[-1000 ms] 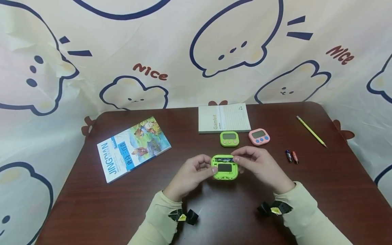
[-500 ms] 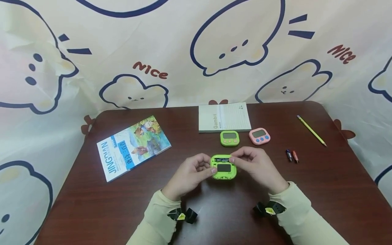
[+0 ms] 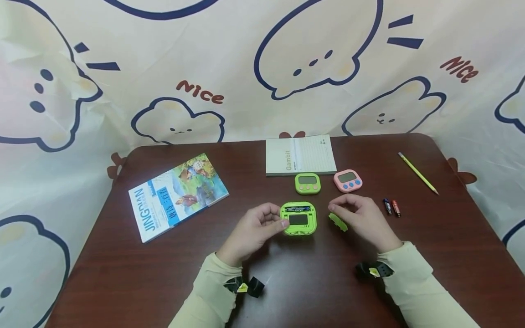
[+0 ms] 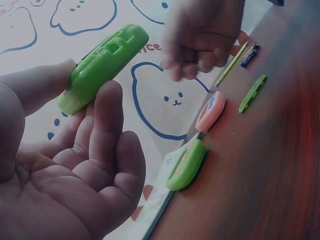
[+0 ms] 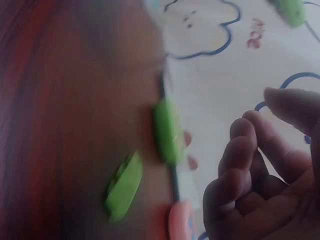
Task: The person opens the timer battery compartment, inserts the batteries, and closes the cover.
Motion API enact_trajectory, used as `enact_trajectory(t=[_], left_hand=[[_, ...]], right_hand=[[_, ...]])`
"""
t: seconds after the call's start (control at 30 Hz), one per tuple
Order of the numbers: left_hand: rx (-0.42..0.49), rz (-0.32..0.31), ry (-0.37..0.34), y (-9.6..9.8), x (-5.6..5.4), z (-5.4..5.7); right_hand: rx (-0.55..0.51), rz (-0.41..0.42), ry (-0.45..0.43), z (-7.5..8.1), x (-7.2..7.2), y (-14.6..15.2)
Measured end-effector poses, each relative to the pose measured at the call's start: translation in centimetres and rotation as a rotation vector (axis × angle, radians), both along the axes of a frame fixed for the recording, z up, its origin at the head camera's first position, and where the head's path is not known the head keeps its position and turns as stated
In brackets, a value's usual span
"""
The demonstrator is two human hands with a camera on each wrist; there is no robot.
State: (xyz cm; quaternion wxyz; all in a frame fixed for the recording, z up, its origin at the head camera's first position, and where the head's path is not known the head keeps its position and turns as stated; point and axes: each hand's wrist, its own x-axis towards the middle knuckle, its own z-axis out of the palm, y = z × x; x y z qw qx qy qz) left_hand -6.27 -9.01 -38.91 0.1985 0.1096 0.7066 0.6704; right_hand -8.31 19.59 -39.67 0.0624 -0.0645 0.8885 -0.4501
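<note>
Right hand (image 3: 362, 221), released, has drawn away; left hand (image 3: 252, 232) pinches the lime-green timer (image 3: 298, 219), its dark battery (image 3: 298, 209) bared.

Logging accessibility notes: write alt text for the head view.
A left hand holds a green device, battery compartment uncovered; the right hand is near a green cover on the dark table. Beyond: a second green device, pink device, notepad; left, a book; right, a pencil and batteries.
</note>
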Motion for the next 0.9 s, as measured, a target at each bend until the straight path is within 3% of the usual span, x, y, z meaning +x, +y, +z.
enact_trajectory(t=[0.57, 0.9], left_hand=[[0.026, -0.021, -0.01, 0.0, 0.1, 0.1], [0.032, -0.032, -0.017, -0.1, 0.2, 0.3]], right_hand=[[0.293, 0.092, -0.061, -2.6, -0.6, 2.8], [0.382, 0.135, -0.016, -2.7, -0.6, 2.3]])
